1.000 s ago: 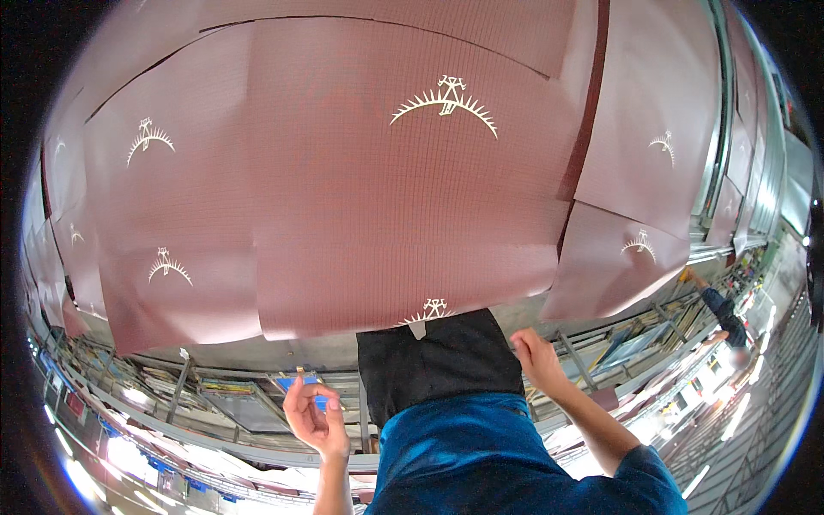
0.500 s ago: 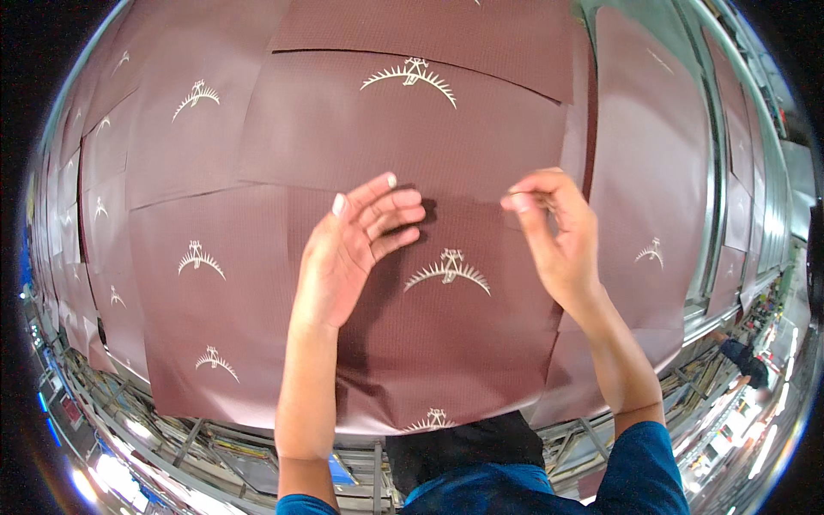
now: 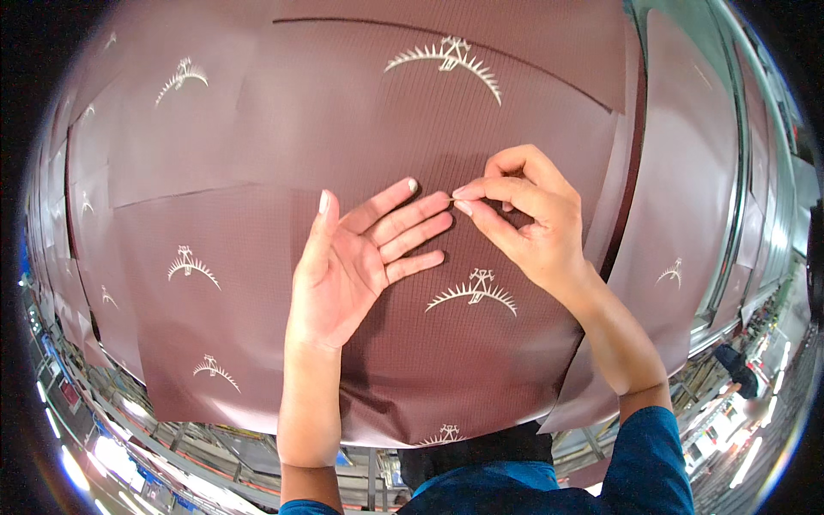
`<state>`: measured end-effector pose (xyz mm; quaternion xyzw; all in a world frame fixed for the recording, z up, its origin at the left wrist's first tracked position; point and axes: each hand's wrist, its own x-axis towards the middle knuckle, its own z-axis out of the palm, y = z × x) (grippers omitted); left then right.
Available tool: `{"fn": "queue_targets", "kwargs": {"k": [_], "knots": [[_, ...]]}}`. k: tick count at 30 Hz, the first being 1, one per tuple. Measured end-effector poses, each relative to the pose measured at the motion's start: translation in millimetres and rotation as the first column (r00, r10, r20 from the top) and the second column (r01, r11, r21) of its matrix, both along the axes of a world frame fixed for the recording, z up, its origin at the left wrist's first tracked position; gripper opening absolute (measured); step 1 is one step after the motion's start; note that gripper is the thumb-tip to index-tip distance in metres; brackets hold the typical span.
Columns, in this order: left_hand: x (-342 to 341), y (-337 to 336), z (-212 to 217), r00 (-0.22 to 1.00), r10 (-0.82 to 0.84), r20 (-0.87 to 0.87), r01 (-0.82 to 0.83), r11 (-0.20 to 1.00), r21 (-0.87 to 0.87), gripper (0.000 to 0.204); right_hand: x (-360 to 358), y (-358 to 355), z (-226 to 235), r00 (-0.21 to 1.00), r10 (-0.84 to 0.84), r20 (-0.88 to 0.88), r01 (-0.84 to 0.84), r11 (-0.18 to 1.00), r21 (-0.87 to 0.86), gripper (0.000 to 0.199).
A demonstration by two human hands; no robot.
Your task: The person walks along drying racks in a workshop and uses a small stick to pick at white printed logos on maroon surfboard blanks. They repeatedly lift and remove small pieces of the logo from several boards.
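Observation:
My left hand (image 3: 348, 275) is turned palm up over maroon printed sheets (image 3: 257, 326), its fingers stretched and spread, with nothing lying in the palm. A pale patch shows at the tip of its index finger. Thumb and index finger of my right hand (image 3: 536, 215) are pinched together right beside the tip of the left middle finger. A tiny thin brownish sliver (image 3: 452, 200) shows at that pinch, too small to name. Below the hands, a cream arch-shaped motif (image 3: 472, 294) is printed on the sheet.
Large maroon sheets overlap across the whole surface, with a dark gap (image 3: 629, 172) between them at the right. Metal rails (image 3: 730, 197) run along the right side. Beneath the near edge are racks with stacked material (image 3: 240, 459). A person (image 3: 738, 369) is far off at the lower right.
My right hand has moved left, bringing its pinch to the left middle fingertip. My left hand has turned its palm further up and spread its fingers wider. The view has shifted slightly.

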<state>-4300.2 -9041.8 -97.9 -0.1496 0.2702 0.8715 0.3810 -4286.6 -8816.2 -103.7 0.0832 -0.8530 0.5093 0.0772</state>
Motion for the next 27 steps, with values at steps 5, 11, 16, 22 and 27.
{"fn": "queue_targets", "kwargs": {"k": [5, 11, 16, 22, 27], "knots": [[-1.2, -2.7, -0.6, 1.000, 0.004, 0.018, -0.005, 1.000, 0.007, 0.083, 1.7, -6.2, -8.9, 1.000, 0.009, 0.002, -0.010, 0.996, 0.091, 0.018], [-2.1, -4.5, -1.5, 1.000, -0.004, 0.029, 0.003, 1.000, 0.022, 0.084, -0.9, -12.2, -10.6, 1.000, 0.002, 0.004, -0.002, 0.995, 0.100, 0.016], [-1.6, -3.6, -2.8, 1.000, -0.004, 0.019, 0.003, 1.000, 0.021, 0.084, -1.9, -11.2, -12.8, 1.000, 0.015, -0.012, -0.014, 0.993, 0.114, 0.015], [-0.9, -5.1, -3.3, 1.000, -0.005, 0.018, 0.004, 1.000, 0.015, 0.083, -2.3, -12.6, -12.6, 0.999, 0.031, -0.026, -0.028, 0.991, 0.130, 0.017], [-0.9, -4.5, -2.8, 1.000, -0.008, 0.009, 0.008, 1.000, -0.005, 0.082, -3.6, -11.7, -11.7, 0.997, 0.056, -0.056, -0.047, 0.986, 0.158, 0.019]]}}
